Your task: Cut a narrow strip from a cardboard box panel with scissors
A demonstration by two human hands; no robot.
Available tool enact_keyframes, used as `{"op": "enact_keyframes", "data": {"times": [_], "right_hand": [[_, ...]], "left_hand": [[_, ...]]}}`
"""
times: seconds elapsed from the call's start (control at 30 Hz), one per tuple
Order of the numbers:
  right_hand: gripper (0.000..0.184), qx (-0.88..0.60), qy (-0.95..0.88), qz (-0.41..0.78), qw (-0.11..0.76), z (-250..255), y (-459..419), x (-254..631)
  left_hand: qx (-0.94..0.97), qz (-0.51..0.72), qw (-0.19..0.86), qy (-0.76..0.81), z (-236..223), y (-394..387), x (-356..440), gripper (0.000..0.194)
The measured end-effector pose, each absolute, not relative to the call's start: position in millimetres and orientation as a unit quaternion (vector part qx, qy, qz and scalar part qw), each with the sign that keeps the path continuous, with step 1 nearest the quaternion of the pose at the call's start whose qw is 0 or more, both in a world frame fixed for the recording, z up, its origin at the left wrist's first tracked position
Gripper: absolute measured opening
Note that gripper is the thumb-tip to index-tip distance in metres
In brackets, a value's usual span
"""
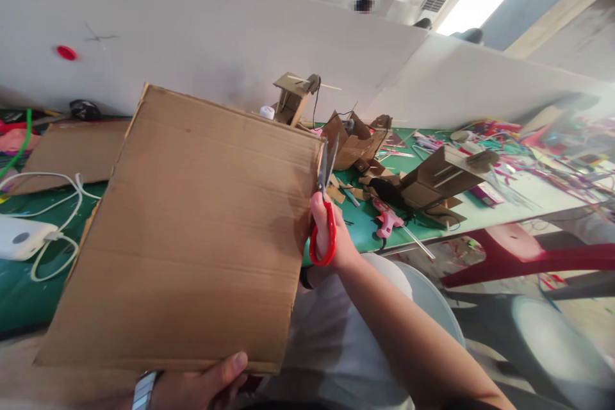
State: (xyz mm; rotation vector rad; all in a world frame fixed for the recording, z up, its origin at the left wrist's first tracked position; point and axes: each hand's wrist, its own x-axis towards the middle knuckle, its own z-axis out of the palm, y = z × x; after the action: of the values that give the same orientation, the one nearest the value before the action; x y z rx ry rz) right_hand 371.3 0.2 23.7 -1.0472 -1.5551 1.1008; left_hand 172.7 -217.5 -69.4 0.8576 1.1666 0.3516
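Note:
A large brown cardboard sheet (pixel 192 230) is held up tilted over the green table (pixel 29 301). My left hand (pixel 202 387) grips its near bottom edge, thumb on top, a watch on the wrist. My right hand (pixel 331 230) is closed in the red handles of a pair of scissors (pixel 325 205). The scissor blades point up and sit at the sheet's right edge, near its upper right corner.
A pink glue gun (pixel 388 221), cardboard models (pixel 442 179) and scraps lie on the table to the right. Left are a white device (pixel 22 237) with white cable and another cardboard piece (pixel 72 150). A white partition (pixel 216 32) stands behind. A red stool (pixel 523 253) is at right.

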Motion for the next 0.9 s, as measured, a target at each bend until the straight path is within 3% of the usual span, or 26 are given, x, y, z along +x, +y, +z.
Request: {"op": "enact_keyframes", "data": {"times": [0.37, 0.6, 0.8, 0.9], "right_hand": [[0.052, -0.432, -0.562, 0.547, 0.444, 19.6, -4.1, 367.3], [0.058, -0.423, -0.57, 0.547, 0.444, 26.7, -4.4, 365.7], [0.049, -0.411, -0.572, 0.544, 0.456, 29.7, -3.0, 367.5], [0.055, -0.422, -0.595, 0.517, 0.448, 29.6, -2.7, 369.5]], "left_hand": [[0.451, 0.141, 0.703, 0.532, -58.6, -210.2, 161.4, 0.08], [0.404, 0.122, 0.733, 0.534, -68.9, -216.8, 168.7, 0.08], [0.348, 0.173, 0.752, 0.533, -88.2, -227.0, 168.8, 0.083], [0.347, 0.178, 0.755, 0.528, -91.2, -227.3, 166.9, 0.081]]}}
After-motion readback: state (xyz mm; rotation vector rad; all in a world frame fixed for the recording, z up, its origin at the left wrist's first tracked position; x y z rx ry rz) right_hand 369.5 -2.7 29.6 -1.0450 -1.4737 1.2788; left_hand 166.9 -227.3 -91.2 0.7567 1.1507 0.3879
